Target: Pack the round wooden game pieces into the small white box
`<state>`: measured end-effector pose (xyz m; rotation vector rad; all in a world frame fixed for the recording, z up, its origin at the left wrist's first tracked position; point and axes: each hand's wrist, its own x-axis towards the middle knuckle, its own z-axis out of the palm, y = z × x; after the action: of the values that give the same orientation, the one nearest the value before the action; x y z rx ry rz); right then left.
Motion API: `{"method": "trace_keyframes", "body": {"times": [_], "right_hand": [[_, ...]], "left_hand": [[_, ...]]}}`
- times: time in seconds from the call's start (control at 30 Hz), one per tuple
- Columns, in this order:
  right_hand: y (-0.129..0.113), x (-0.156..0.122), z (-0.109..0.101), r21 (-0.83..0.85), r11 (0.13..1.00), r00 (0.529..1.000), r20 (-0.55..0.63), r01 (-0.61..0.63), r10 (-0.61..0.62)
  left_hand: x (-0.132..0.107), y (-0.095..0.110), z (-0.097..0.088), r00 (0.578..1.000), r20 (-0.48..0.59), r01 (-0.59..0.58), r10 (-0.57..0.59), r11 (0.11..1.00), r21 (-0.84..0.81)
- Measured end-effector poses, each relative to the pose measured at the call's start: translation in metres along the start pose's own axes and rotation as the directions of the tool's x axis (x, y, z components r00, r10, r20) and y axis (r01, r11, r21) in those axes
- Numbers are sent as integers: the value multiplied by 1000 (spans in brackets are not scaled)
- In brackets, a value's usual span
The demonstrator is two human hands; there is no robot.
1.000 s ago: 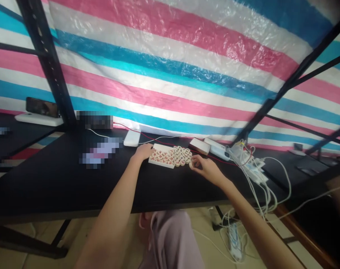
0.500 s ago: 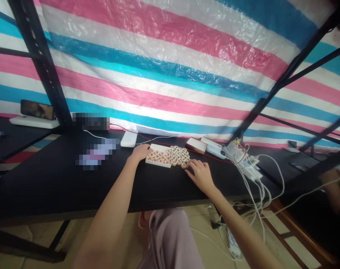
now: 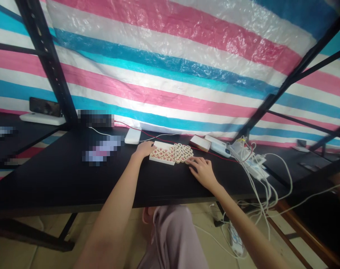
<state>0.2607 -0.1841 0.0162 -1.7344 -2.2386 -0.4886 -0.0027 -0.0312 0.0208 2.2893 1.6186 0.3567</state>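
A shallow white box [image 3: 162, 161] holds rows of round xiangqi pieces with red characters, lying face up; a strip of its floor is bare at the back. Against the box's right side, several more xiangqi pieces [image 3: 183, 152] are packed together on the black desk, many with dark characters. My left hand [image 3: 144, 149] grips the box's left edge, its fingertips at the back corner. To the right of the loose pieces, my right hand [image 3: 203, 171] has its fingers stretched out, the fingertips touching the near right piece of the group.
Behind the pieces lie a small flat box [image 3: 200, 143] and a white device [image 3: 218, 145]. Tangled cables and power strips [image 3: 251, 164] cover the desk's right end. A white power bank [image 3: 133, 135] stands back left; a red cable [image 3: 153, 137] runs along the back.
The whole view has shifted slightly. My right fingertips have drawn in against the near right piece, which sits closer to the group. My left hand stays on the box.
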Motion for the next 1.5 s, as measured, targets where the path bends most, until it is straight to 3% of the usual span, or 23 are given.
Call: {"method": "trace_keyframes", "body": {"times": [0.1,0.17,0.27,0.4,0.63,0.8,0.97,1.1,1.3,1.5], "right_hand": [[-6,23,-5,88,990,993,-44,-108,112],[-15,48,-6,85,991,993,-57,-103,108],[-32,90,-3,-50,999,999,37,6,-4],[-45,131,6,-232,947,953,254,224,-163],[-44,148,8,-250,912,922,300,325,-246],[-34,151,5,-214,924,929,266,316,-257],[-7,127,-10,62,990,986,105,123,-129],[19,70,-19,239,970,983,157,53,-92],[30,-17,-10,48,999,996,-84,-3,7],[29,-27,-1,-22,998,991,-119,65,-67]], "left_hand": [[0,0,0,1000,-1,8,-8,1000,-7],[0,-1,1,1000,1,15,-15,1000,-8],[0,-2,1,1000,-3,11,-11,1000,-3],[2,-5,1,1000,1,-12,12,1000,-3],[2,-4,3,1000,-11,6,-6,1000,13],[0,-4,3,1000,-5,16,-16,1000,-16],[-3,-5,2,1000,-15,10,-10,999,-39],[-5,-4,1,1000,-8,-4,4,999,-44],[1,-4,3,1000,-16,10,-10,999,-32],[-2,-2,0,1000,0,-4,4,1000,-13]]}}
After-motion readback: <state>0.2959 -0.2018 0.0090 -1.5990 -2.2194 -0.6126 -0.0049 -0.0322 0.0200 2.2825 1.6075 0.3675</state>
